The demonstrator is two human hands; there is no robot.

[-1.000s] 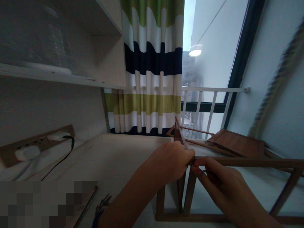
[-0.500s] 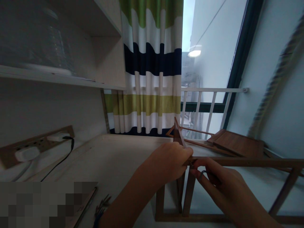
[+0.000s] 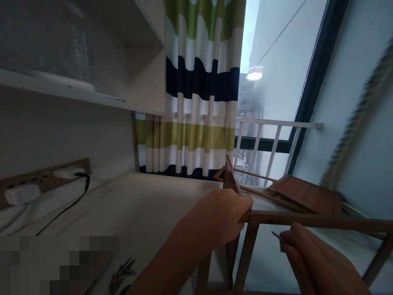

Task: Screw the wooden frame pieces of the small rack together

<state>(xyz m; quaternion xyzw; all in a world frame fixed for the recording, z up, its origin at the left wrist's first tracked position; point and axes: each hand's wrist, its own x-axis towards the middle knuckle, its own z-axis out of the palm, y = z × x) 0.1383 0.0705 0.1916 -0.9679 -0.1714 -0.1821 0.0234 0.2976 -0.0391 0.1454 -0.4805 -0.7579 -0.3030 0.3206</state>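
Note:
My left hand (image 3: 217, 213) is closed around the left end of a brown wooden frame (image 3: 307, 219), where a crosspiece meets the long rail. A thin upright wooden panel (image 3: 231, 178) rises just behind its knuckles, and its fingers hide part of that joint. To the right, my right hand (image 3: 319, 262) pinches a slim grey metal hex key (image 3: 277, 236). The key's tip points left toward the joint but stands apart from it, below the rail. A small fastener spot (image 3: 253, 222) shows on the rail beside my left fingers.
Several small loose pieces, perhaps screws (image 3: 121, 273), lie on the pale tabletop (image 3: 147, 205) at lower left. Further brown wooden panels (image 3: 310, 193) lie at the back right. A power strip (image 3: 46, 182) with plugs and a cable is on the left, under a shelf (image 3: 101, 96).
My right hand has drawn back to the right and down from the joint, taking the hex key with it. My left hand keeps its grip on the frame. The view has shifted slightly.

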